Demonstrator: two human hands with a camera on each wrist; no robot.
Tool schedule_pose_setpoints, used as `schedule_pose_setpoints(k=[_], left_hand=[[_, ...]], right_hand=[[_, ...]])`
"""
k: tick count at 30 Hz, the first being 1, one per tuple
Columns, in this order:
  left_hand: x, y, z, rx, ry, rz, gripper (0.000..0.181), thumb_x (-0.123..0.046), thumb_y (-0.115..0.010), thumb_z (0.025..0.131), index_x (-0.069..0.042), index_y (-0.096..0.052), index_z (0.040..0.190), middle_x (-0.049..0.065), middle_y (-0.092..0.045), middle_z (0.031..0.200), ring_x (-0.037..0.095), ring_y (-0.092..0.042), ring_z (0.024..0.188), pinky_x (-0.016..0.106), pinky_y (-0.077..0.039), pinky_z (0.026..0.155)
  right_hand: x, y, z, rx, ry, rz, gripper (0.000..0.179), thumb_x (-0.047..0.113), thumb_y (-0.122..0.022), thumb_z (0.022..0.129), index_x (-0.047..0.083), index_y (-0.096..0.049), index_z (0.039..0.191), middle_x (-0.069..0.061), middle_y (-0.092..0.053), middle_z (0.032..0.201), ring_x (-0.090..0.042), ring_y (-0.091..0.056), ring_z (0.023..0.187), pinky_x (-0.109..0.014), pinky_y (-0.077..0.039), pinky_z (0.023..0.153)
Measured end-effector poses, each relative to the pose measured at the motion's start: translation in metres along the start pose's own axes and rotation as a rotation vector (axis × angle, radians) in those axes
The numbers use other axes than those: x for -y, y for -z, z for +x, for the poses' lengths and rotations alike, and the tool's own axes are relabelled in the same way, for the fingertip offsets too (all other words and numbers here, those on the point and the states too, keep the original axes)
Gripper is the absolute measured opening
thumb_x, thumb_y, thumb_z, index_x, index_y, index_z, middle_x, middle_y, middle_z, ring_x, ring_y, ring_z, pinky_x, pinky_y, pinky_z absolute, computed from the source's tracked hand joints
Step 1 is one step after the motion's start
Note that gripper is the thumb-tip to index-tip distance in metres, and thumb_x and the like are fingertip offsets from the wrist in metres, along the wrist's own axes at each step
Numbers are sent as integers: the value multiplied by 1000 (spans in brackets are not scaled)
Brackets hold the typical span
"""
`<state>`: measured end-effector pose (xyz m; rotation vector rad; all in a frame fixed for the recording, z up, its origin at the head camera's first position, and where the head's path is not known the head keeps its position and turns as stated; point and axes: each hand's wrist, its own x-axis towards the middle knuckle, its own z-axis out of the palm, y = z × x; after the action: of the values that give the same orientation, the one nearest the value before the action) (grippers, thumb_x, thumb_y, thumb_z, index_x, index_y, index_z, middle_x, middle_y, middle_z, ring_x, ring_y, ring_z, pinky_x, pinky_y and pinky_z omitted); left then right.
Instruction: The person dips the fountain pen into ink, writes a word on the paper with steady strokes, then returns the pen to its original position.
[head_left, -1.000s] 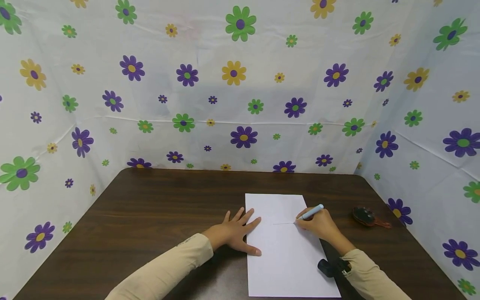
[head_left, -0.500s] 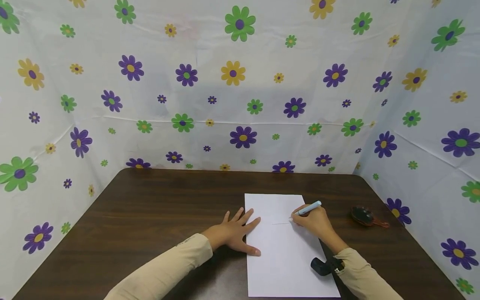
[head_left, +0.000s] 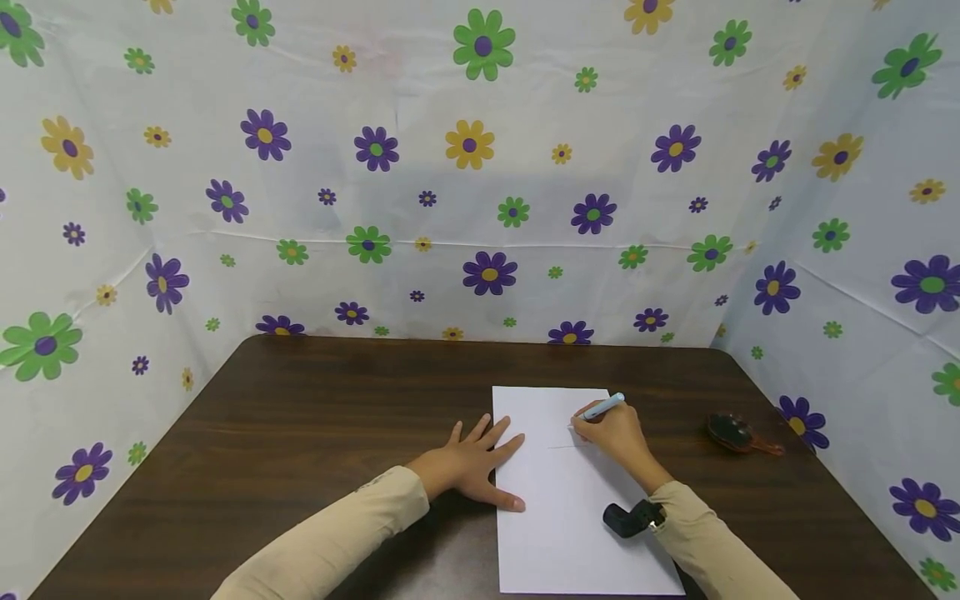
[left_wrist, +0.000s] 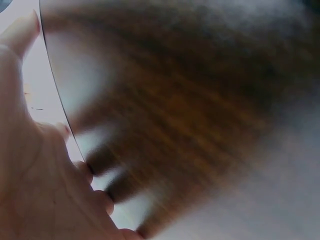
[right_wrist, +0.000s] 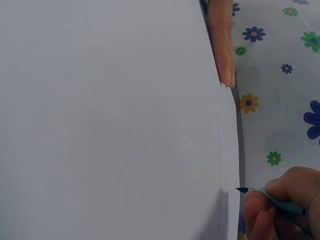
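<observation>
A white sheet of paper (head_left: 562, 542) lies on the dark wooden table, bearing a thin straight line (head_left: 564, 447) in its upper part. My left hand (head_left: 471, 468) rests on the sheet's left edge with fingers spread; the left wrist view shows its palm (left_wrist: 40, 175) close up. Between thumb and fingers, my right hand (head_left: 621, 437) pinches a light blue pen (head_left: 604, 405). The pen's tip is above the line, near the sheet's top right. In the right wrist view, the dark tip of the pen (right_wrist: 243, 190) is at the paper, and a faint short second mark shows beside it.
A dark, oval, shiny object with a reddish-brown handle (head_left: 738, 434) lies on the table (head_left: 322, 425) at the right. A black device (head_left: 630, 520) sits on my right wrist over the paper. Flower-printed white cloth (head_left: 420, 167) surrounds the table's back and sides.
My right hand with the pen has moved left and slightly up, from the line's right end to a spot above the line. The left hand stays in place.
</observation>
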<state>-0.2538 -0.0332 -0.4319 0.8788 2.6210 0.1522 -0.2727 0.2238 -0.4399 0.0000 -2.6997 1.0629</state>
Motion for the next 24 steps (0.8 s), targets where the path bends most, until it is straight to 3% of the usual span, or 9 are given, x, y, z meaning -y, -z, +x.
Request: schedule_pose_setpoints(k=[24], left_hand=[[-2,5,0,-6,31,14,99,-79,-57,72,-39,-16,153,-6,-1,162,25,1,148,58,-4,115]], right_hand=[[3,-7,-3,-19,-1,-18,4,12,-73,75,9,-72,73,3,-62,57,-9,-50,51,-25,-38,48]])
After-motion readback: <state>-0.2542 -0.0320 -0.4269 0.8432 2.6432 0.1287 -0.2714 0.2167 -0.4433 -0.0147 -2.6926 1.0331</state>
